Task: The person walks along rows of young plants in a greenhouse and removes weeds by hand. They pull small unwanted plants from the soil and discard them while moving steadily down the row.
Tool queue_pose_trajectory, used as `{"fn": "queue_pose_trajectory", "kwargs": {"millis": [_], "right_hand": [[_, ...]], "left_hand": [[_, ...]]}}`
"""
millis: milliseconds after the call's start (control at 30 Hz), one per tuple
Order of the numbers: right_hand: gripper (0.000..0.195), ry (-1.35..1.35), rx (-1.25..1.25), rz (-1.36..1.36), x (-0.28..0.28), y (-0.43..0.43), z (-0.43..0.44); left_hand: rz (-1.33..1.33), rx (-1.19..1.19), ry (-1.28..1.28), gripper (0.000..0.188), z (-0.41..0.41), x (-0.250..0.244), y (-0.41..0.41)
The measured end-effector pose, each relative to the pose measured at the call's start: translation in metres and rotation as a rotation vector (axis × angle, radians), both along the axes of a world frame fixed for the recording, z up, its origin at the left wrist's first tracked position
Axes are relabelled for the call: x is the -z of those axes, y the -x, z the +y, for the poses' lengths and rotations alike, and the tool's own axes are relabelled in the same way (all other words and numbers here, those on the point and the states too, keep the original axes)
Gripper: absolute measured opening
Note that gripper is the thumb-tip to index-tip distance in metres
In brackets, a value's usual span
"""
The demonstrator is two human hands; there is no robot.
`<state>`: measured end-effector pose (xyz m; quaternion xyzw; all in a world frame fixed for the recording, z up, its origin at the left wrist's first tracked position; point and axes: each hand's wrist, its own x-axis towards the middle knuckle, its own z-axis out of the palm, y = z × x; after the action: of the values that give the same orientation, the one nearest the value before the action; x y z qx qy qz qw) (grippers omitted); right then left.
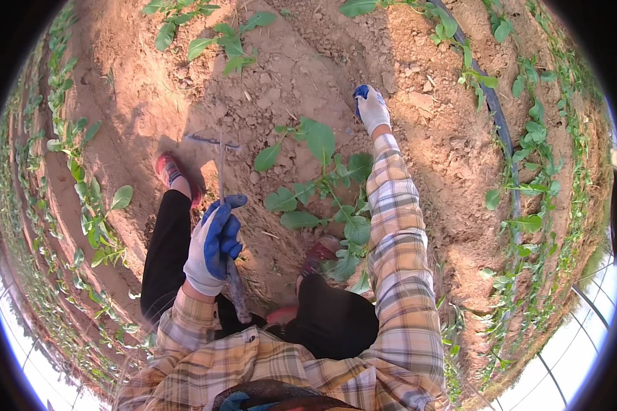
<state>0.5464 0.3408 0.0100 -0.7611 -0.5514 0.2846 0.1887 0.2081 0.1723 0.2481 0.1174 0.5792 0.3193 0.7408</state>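
Note:
My left hand (213, 244), in a white glove with a blue coated palm, is wrapped around a hoe (237, 293). Its wooden handle end points back towards my lap. The thin shaft runs forward to a narrow blade (212, 141) at the soil. My right arm is stretched forward, and my right hand (371, 107), gloved the same way, is low at the ground with its fingers curled. Whether it holds anything is hidden by the glove. Between my arms grows a leafy green plant (326, 190) with lobed leaves.
A black drip-irrigation hose (498, 115) runs along the plant row on the right. More young plants (231, 41) grow ahead, and another row (95, 221) lies to the left. My red shoes (172, 169) stand on dry, cloddy soil (298, 77). Curved greenhouse framing (591, 306) shows at lower right.

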Motion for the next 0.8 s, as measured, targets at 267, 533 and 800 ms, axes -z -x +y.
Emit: {"fn": "queue_pose_trajectory", "kwargs": {"millis": [267, 533, 800], "right_hand": [[0.028, 0.096, -0.128, -0.058, 0.003, 0.01, 0.018], [0.027, 0.218, -0.169, -0.223, -0.01, 0.023, 0.026], [0.03, 0.102, 0.081, -0.155, 0.002, 0.015, 0.009]], "left_hand": [[0.002, 0.01, -0.006, 0.034, 0.0, 0.002, -0.002], [-0.006, 0.032, -0.005, 0.034, 0.001, 0.0, -0.002], [0.008, 0.009, -0.006, 0.035, 0.0, -0.002, 0.003]]}}
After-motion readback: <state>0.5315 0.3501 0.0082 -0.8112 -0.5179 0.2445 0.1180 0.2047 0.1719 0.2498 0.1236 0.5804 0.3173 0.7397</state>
